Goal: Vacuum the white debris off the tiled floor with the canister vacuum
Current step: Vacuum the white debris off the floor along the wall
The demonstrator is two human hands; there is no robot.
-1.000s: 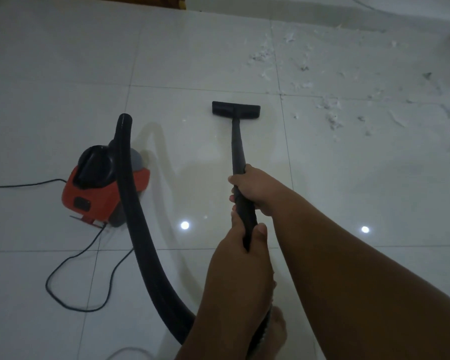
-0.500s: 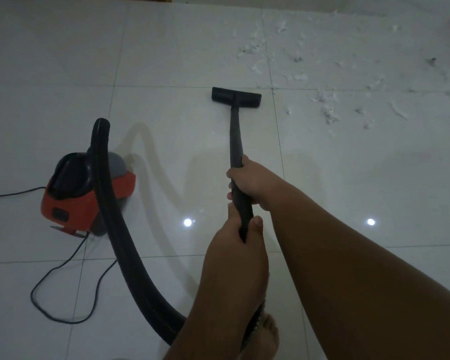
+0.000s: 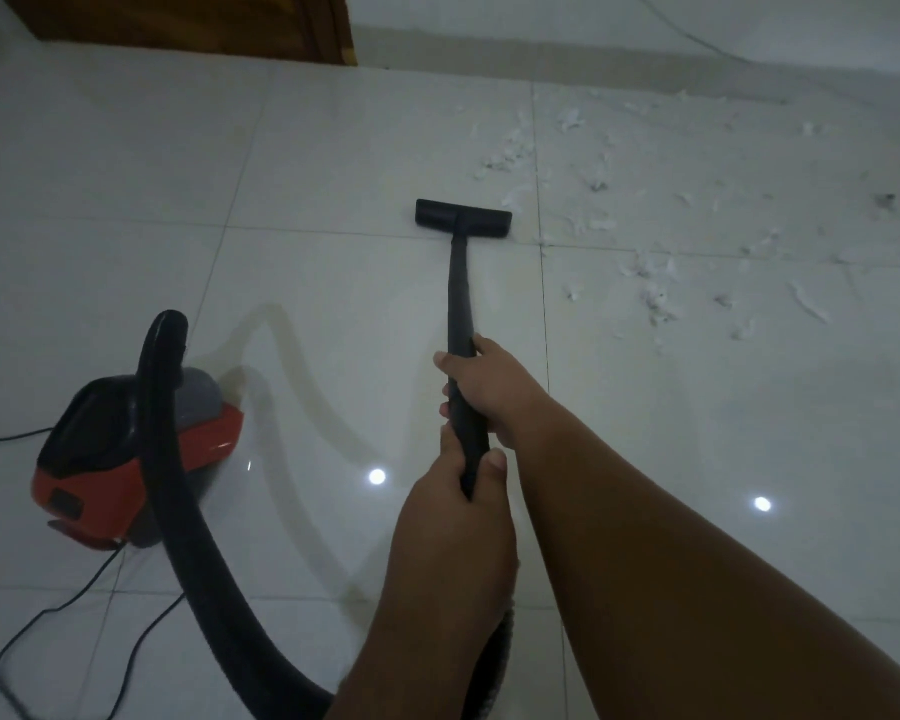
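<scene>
Right hand [image 3: 494, 389] and left hand [image 3: 458, 527] are both gripping the black wand [image 3: 461, 304], right ahead of left. Floor nozzle [image 3: 463, 216] is sitting at 12 o'clock, just short of the white debris [image 3: 645, 272] spreading from 12 to 3. Judging: barely started, nearly all left. Canister vacuum [image 3: 136, 454] is trailing at 9; hose [image 3: 198, 537] and cord [image 3: 63, 631] are running off-frame.

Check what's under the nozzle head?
The nozzle sits flat on bare tile, across a grout line; white debris lies to its right. Anything directly beneath it is covered.
</scene>
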